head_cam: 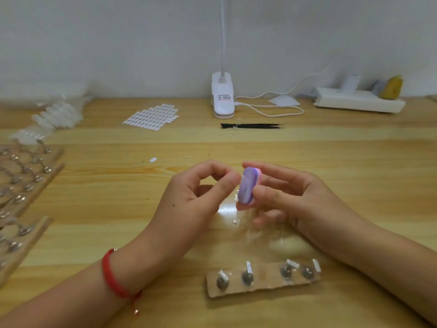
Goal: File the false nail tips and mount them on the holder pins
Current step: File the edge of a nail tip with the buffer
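one nail file (pixel 247 185) gripped; lamp label (pixel 223 97) illegible

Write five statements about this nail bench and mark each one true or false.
1. The right hand has its grip on the purple buffer block. True.
2. The black tweezers are in the left hand. False: they lie on the table, in front of the lamp base.
3. The near holder strip carries four pins. True.
4. The red cord is on the right wrist. False: it is on the left wrist.
5. The sheet of white stickers lies to the left of the lamp base. True.
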`<state>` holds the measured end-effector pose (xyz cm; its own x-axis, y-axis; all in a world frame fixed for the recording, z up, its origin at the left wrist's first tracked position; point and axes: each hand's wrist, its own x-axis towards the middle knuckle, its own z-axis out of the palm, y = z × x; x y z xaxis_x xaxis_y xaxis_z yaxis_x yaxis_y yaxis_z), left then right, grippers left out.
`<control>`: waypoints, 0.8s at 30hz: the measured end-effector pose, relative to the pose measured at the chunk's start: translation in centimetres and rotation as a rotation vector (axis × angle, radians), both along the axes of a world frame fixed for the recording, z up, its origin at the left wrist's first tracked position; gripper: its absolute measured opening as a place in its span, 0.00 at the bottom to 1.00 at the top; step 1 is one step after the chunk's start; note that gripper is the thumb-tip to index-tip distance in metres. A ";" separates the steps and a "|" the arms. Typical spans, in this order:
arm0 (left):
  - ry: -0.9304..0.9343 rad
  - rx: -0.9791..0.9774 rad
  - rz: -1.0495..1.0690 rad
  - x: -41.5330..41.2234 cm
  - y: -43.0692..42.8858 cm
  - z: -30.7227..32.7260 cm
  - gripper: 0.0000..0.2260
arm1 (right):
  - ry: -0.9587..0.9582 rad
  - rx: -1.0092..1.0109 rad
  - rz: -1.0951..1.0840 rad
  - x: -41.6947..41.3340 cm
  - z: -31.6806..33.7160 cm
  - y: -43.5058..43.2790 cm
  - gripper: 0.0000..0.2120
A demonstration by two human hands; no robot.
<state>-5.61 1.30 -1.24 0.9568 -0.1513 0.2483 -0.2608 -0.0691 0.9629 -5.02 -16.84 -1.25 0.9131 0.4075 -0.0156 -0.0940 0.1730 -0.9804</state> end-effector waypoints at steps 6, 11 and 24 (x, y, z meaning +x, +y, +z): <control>0.019 0.017 -0.030 0.0 -0.1 0.2 0.08 | 0.035 0.055 -0.047 0.2 -0.1 0.0 0.19; -0.007 0.053 -0.038 -0.2 -0.2 0.1 0.10 | 0.052 0.089 -0.060 0.3 -0.2 -0.2 0.17; 0.018 0.026 0.023 0.0 -0.2 0.4 0.07 | 0.004 0.024 -0.038 0.0 -0.2 0.1 0.18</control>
<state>-5.63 1.15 -0.86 0.9645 -0.1353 0.2269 -0.2411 -0.0998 0.9654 -5.05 -16.71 -1.43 0.9280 0.3725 -0.0093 -0.0903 0.2005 -0.9755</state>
